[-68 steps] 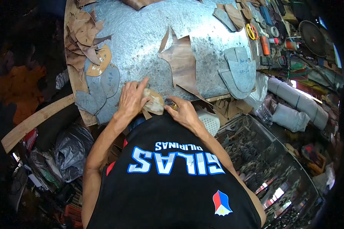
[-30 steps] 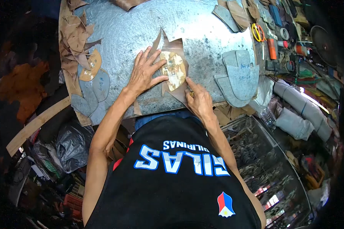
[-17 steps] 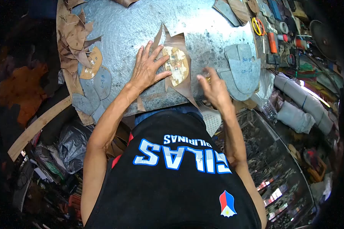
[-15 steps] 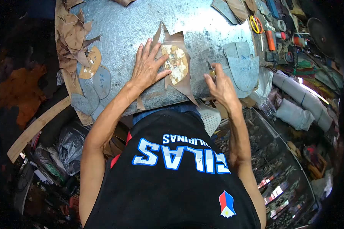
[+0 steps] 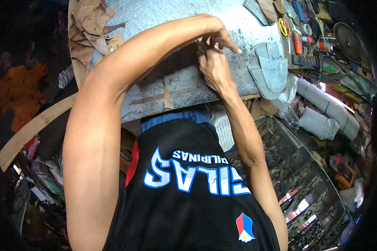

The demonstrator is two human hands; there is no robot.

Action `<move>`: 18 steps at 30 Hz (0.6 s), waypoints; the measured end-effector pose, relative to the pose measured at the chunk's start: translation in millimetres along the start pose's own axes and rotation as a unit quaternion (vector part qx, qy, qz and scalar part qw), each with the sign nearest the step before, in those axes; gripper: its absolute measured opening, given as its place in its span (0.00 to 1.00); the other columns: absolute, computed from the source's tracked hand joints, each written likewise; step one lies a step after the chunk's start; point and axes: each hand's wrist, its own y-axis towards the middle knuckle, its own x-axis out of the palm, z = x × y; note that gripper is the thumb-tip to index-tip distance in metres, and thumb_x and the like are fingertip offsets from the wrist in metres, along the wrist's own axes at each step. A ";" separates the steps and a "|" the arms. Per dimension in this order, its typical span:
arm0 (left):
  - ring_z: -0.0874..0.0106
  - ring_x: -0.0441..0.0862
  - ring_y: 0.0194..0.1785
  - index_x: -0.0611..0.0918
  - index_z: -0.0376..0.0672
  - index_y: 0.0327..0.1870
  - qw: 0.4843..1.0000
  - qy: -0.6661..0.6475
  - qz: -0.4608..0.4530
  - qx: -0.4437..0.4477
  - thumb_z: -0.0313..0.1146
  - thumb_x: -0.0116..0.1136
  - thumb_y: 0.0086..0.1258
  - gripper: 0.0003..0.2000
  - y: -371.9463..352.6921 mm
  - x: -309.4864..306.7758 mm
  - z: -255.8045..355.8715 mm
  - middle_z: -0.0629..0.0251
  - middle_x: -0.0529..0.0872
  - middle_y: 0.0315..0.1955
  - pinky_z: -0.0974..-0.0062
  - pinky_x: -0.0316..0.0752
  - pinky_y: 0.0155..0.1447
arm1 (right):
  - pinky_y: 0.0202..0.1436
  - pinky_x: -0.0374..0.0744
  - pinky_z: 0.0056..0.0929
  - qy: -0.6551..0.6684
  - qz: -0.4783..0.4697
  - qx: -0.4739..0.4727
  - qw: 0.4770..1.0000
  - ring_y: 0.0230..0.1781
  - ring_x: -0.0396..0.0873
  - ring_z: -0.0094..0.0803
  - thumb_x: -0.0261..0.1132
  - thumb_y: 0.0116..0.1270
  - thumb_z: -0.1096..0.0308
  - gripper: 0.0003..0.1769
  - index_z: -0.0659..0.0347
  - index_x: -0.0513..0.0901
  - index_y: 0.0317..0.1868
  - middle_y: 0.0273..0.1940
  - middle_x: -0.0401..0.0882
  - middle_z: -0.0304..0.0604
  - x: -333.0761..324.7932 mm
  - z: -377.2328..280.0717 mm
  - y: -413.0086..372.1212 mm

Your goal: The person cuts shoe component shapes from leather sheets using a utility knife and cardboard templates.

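Observation:
My left hand [image 5: 223, 37] is bent over at the wrist above the grey metal work surface [image 5: 243, 37], one finger stretched to the right and the others partly hidden. Just below it, my right hand [image 5: 215, 69] is closed around a small cutting tool [image 5: 202, 47], its thin dark part pointing up and left. The brown leather piece and pale template are almost wholly hidden by my hands and left forearm. A narrow leather scrap [image 5: 167, 95] lies near the front edge.
Leather scraps [image 5: 90, 21] are heaped at the left. Grey templates [image 5: 270, 75] lie at the right, with yellow-handled scissors [image 5: 284, 27] and an orange item [image 5: 297, 43] beyond. Wrapped rolls [image 5: 322, 104] are further right. A curved wooden strip [image 5: 33, 129] extends at the lower left.
My left arm has swung up and across, its hand now bent over beside my right hand. My right hand has moved left and slightly up with the tool.

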 end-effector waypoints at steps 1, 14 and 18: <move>0.51 0.66 0.73 0.69 0.40 0.73 1.000 -0.001 -0.016 0.004 0.82 0.50 0.54 0.56 3.8 -1.2 1.7 0.42 0.68 0.71 0.55 0.64 0.72 | 0.47 0.79 0.54 -0.022 -0.012 0.031 0.999 0.41 0.82 0.66 0.59 0.67 0.65 0.15 0.68 0.85 0.44 0.35 0.80 0.73 3.6 -2.2 5.9; 0.52 0.50 0.81 0.57 0.40 0.78 0.996 0.066 -0.056 0.006 0.81 0.50 0.57 0.58 -20.4 4.0 19.0 0.45 0.55 0.77 0.45 0.47 0.79 | 0.48 0.80 0.52 -0.053 -0.003 0.038 0.998 0.40 0.83 0.64 0.59 0.70 0.63 0.16 0.63 0.84 0.51 0.37 0.83 0.69 16.5 -1.8 6.5; 0.52 0.48 0.81 0.56 0.42 0.79 0.995 0.078 -0.056 0.003 0.81 0.49 0.56 0.58 -24.8 4.9 17.8 0.46 0.53 0.78 0.47 0.47 0.79 | 0.47 0.81 0.52 -0.069 0.021 -0.011 0.997 0.40 0.83 0.63 0.59 0.70 0.62 0.16 0.62 0.84 0.52 0.38 0.83 0.67 20.4 2.2 7.9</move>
